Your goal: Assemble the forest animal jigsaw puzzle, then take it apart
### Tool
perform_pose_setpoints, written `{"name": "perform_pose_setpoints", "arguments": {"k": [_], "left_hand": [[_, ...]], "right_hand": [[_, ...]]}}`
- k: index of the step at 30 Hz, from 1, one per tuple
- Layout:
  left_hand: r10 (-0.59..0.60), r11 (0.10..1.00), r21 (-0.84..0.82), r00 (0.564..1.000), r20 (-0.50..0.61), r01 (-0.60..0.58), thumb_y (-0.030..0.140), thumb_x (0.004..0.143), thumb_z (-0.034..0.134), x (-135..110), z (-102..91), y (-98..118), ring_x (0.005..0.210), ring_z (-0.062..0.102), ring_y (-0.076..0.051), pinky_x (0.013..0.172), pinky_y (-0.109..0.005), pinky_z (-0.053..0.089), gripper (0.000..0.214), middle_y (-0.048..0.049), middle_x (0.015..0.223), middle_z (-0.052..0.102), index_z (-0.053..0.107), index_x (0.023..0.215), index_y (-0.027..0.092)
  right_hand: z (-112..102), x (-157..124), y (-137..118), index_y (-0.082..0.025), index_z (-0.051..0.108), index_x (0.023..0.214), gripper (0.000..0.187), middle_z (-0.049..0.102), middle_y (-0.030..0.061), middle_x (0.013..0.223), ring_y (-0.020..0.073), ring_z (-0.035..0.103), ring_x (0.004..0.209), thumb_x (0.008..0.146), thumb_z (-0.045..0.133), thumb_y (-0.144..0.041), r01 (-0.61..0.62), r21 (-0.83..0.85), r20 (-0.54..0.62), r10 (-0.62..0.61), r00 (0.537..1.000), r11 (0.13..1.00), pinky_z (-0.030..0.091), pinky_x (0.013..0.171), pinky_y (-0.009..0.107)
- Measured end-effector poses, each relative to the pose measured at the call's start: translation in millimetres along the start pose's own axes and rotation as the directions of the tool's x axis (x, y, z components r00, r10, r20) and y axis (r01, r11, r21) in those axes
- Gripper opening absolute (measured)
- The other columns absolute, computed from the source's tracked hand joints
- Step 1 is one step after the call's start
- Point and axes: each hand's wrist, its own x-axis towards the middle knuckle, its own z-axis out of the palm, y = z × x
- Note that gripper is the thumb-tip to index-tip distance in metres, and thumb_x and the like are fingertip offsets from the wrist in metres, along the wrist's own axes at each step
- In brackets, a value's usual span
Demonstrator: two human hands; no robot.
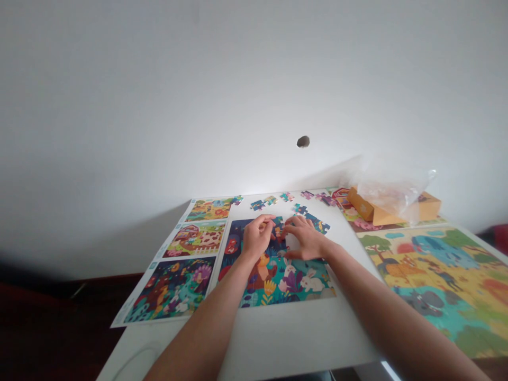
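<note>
A partly joined jigsaw puzzle (296, 296) of a night forest with rabbits and a fox-like animal lies on the white table. Over its upper middle is my left hand (257, 236), fingers curled and thumb close to the index finger; whatever they pinch, if anything, is hidden. Just to the right, my right hand (305, 239) rests on the puzzle with thumb and fingers apart, around a white gap in the picture. A joined section of dark blue pieces (319, 224) lies beyond the right hand, partly covered by it.
Several loose puzzle pieces (286, 197) are scattered along the table's back. A reference sheet (190, 238) with three pictures lies at left. On the right are a finished-looking safari puzzle (440, 275), an orange box (387, 212) and a clear plastic bag (397, 188). Behind stands a white wall (238, 106).
</note>
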Motion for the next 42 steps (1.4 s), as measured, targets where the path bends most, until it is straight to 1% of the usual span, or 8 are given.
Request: {"name": "perform_pose_setpoints", "arguments": {"k": [7, 10, 13, 17, 20, 24, 31, 42], "left_hand": [[0.05, 0.993, 0.105, 0.999, -0.008, -0.049, 0.026, 0.085, 0.055, 0.3, 0.1, -2.9, 0.07, 0.069, -0.016, 0.062, -0.024, 0.052, 0.021, -0.0042, 0.089, 0.073, 0.072, 0.098, 0.022], [0.059, 0.992, 0.11, 0.998, -0.005, -0.058, 0.026, 0.085, 0.055, 0.5, 0.3, -4.4, 0.07, 0.069, -0.016, 0.062, -0.024, 0.052, 0.022, -0.0042, 0.089, 0.073, 0.072, 0.098, 0.022], [0.058, 0.994, 0.091, 0.998, 0.0, -0.057, 0.027, 0.085, 0.055, -0.1, 0.2, -4.6, 0.063, 0.067, -0.014, 0.059, -0.023, 0.051, 0.022, -0.0041, 0.089, 0.073, 0.071, 0.099, 0.021], [0.057, 0.998, 0.009, 0.998, 0.038, -0.057, 0.029, 0.088, 0.053, -3.1, -1.5, 0.7, 0.05, 0.061, -0.01, 0.055, -0.023, 0.049, 0.028, -0.0025, 0.089, 0.07, 0.065, 0.112, 0.021], [0.094, 0.995, 0.01, 0.991, 0.1, -0.096, 0.029, 0.088, 0.054, -5.8, -2.5, 5.2, 0.055, 0.062, -0.011, 0.058, -0.023, 0.05, 0.035, -0.0024, 0.091, 0.071, 0.06, 0.122, 0.022], [0.132, 0.982, 0.114, 0.98, 0.15, -0.15, 0.026, 0.088, 0.054, -7.4, -2.4, 7.0, 0.066, 0.066, -0.014, 0.067, -0.024, 0.052, 0.038, -0.0027, 0.095, 0.073, 0.059, 0.125, 0.024], [0.14, 0.979, 0.122, 0.976, 0.168, -0.161, 0.026, 0.089, 0.052, -7.4, -1.7, 6.9, 0.076, 0.069, -0.016, 0.069, -0.025, 0.053, 0.041, -0.0034, 0.1, 0.074, 0.056, 0.13, 0.025], [0.15, 0.979, 0.121, 0.98, 0.13, -0.165, 0.025, 0.089, 0.051, -7.5, -0.8, 6.7, 0.073, 0.068, -0.016, 0.067, -0.025, 0.053, 0.04, -0.0034, 0.099, 0.073, 0.057, 0.128, 0.025]], "right_hand": [[0.4, 0.4, 0.9, -0.027, 0.066, 0.105, 0.046, 0.049, 0.0089, 0.122, 0.0329, 0.043, 0.117, 0.064, 0.08, -0.043, 0.01, -0.004, -0.012, -0.01, 1.0, 1.0, 0.034, 0.099, 0.054], [0.4, 0.6, 1.6, -0.027, 0.066, 0.104, 0.045, 0.049, 0.0089, 0.122, 0.0329, 0.043, 0.117, 0.064, 0.08, -0.043, 0.01, -0.002, -0.015, -0.01, 1.0, 1.0, 0.034, 0.099, 0.053], [0.4, 0.6, 1.0, -0.027, 0.066, 0.103, 0.044, 0.049, 0.0086, 0.121, 0.0329, 0.043, 0.117, 0.064, 0.08, -0.042, 0.007, -0.002, -0.017, -0.007, 1.0, 1.0, 0.035, 0.099, 0.053], [0.8, 0.5, -0.4, -0.026, 0.066, 0.102, 0.044, 0.05, 0.0087, 0.12, 0.0325, 0.043, 0.116, 0.064, 0.08, -0.043, 0.004, -0.002, -0.022, -0.004, 1.0, 1.0, 0.035, 0.099, 0.053], [1.8, 0.7, 0.0, -0.025, 0.066, 0.103, 0.044, 0.05, 0.0093, 0.12, 0.0328, 0.043, 0.116, 0.065, 0.079, -0.044, 0.003, -0.004, -0.029, -0.003, 1.0, 1.0, 0.036, 0.097, 0.053], [1.6, 1.0, 0.6, -0.026, 0.066, 0.108, 0.048, 0.05, 0.01, 0.121, 0.0336, 0.043, 0.116, 0.065, 0.079, -0.045, 0.0, -0.007, -0.022, 0.0, 1.0, 1.0, 0.036, 0.097, 0.055], [0.3, 0.9, -0.4, -0.025, 0.066, 0.106, 0.047, 0.05, 0.0102, 0.121, 0.0339, 0.043, 0.116, 0.065, 0.078, -0.043, -0.004, -0.009, -0.014, 0.004, 1.0, 1.0, 0.036, 0.096, 0.056], [2.1, 1.0, 1.7, -0.025, 0.066, 0.103, 0.044, 0.05, 0.0096, 0.12, 0.033, 0.044, 0.115, 0.066, 0.079, -0.046, 0.005, -0.014, -0.023, -0.005, 1.0, 1.0, 0.036, 0.097, 0.054]]}}
